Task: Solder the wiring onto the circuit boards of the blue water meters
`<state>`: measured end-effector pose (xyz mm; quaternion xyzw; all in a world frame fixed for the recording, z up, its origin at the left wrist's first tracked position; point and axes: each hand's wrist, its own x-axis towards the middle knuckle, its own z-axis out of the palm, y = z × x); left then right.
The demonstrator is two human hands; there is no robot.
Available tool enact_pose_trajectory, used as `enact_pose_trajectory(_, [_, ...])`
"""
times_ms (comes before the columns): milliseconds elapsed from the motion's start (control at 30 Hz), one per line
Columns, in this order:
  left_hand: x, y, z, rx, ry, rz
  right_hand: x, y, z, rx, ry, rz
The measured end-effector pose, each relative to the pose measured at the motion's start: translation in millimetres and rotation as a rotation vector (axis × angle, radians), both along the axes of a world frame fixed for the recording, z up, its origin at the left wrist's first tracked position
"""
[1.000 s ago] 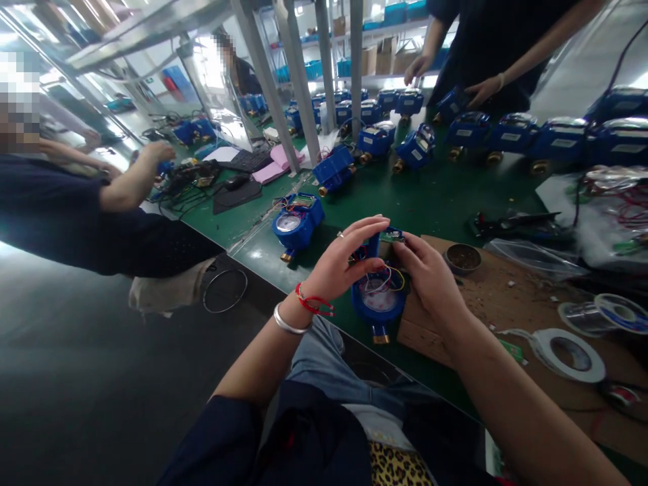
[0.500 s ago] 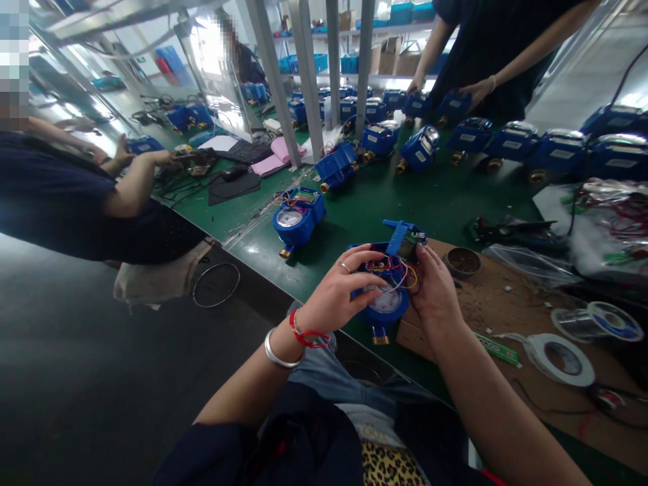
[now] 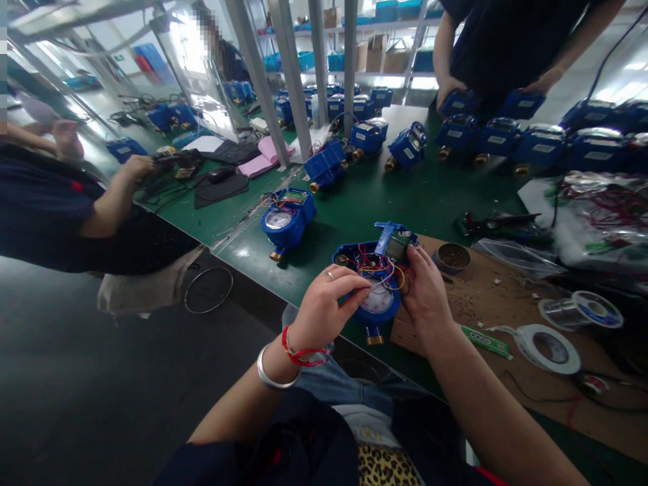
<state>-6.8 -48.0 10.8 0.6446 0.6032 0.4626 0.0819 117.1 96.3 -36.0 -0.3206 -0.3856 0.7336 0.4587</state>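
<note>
A blue water meter (image 3: 375,304) with an open top, a white dial and loose red, blue and yellow wires sits at the near edge of the green bench (image 3: 430,196). My left hand (image 3: 324,307) pinches the wires (image 3: 382,270) above the dial. My right hand (image 3: 424,290) grips the meter's right side, its fingertips on the small circuit board (image 3: 397,244) under the raised blue lid. Another open blue meter (image 3: 283,219) lies to the left on the bench.
A brown cardboard sheet (image 3: 511,304) carries a small round tin (image 3: 451,257), a tape roll (image 3: 549,347) and a solder spool (image 3: 582,310). Rows of blue meters (image 3: 506,135) line the back. A person (image 3: 506,40) stands opposite; another person's arm (image 3: 106,196) is at the left.
The meter has come down from upright in my hands to lying flat with its lid raised. My left fingers have moved from the meter's side onto the wires. The person opposite shifted meters.
</note>
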Motion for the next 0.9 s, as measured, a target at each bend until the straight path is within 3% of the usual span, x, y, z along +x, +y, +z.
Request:
enact_pose_trajectory(167, [-0.8, -1.8, -2.4, -0.042, -0.019, 0.025, -1.2, -3.7, 1.6, -0.009, 0.041, -0.017])
enact_pose_trajectory(433, [3.4, -6.9, -7.6, -0.028, 0.078, -0.058, -0.2, -6.3, 5.7, -0.048, 0.08, 0.027])
enact_pose_trajectory(633, [10.8, -6.8, -8.7, 0.014, 0.171, 0.015, 1.4, -3.4, -3.9, -0.044, 0.044, 0.003])
enact_pose_trajectory(900, [26.1, -5.3, -23.2, 0.142, 0.163, 0.114, -0.6, -7.9, 0.0, -0.066, 0.095, 0.029])
